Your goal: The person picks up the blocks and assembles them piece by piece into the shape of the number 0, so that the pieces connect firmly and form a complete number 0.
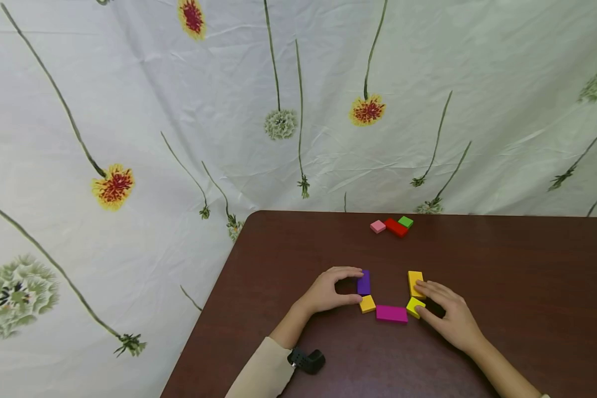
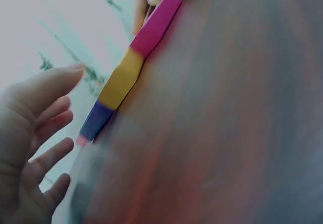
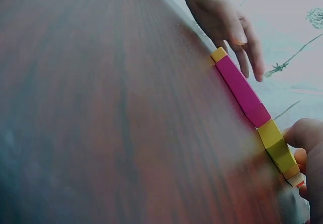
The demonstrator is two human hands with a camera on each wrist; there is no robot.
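Several flat blocks form a U on the dark table. At its left, a purple block (image 1: 364, 282) stands behind a small orange block (image 1: 367, 304). A magenta block (image 1: 391, 314) lies along the near side. To the right are a bright yellow block (image 1: 415, 307) and a longer orange-yellow block (image 1: 415, 284). My left hand (image 1: 328, 290) is beside the purple and small orange blocks, thumb and fingers spread; in the left wrist view a gap shows. My right hand (image 1: 450, 315) touches the right-hand blocks from outside, thumb at the bright yellow one, fingertips at the orange-yellow one.
Near the table's far edge lie a pink block (image 1: 377, 226), a red block (image 1: 396, 228) and a green block (image 1: 405, 221). Behind the brown table (image 1: 527, 298) hangs a white flowered cloth (image 1: 229, 99). A black band (image 1: 306, 360) is on the left wrist.
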